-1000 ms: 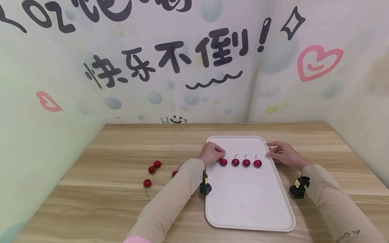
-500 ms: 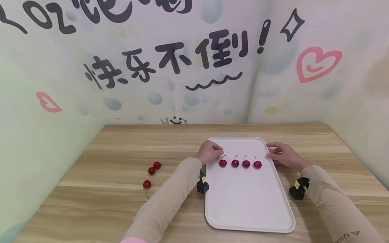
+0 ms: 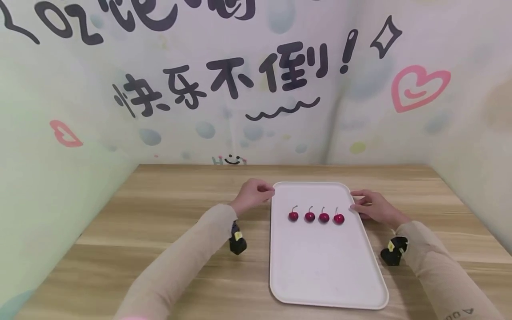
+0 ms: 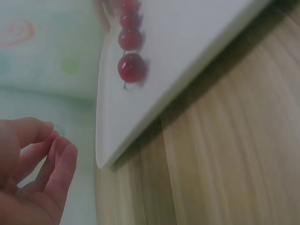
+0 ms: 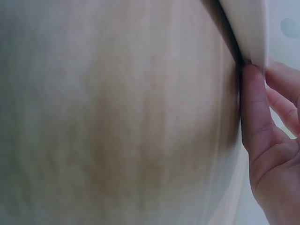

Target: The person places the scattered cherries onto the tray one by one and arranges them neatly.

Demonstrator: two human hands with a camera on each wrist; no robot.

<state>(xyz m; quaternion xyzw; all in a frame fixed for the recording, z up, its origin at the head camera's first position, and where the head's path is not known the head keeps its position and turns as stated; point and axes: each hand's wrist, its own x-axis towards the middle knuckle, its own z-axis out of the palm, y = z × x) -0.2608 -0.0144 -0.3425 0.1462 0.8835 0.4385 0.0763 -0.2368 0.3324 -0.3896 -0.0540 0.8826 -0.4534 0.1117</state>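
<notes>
Currently, four cherries (image 3: 310, 217) line the tray (image 3: 326, 266); just left of it, the left hand (image 3: 252, 194) is curled, empty; opposite, the right hand (image 3: 378, 208), partly spread, touches its rim.

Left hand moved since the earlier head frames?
Yes, leftward. Judged against the white tray in the head view, the left hand was close to the leftmost cherry; now it is farther left, near the tray's far left corner.
</notes>
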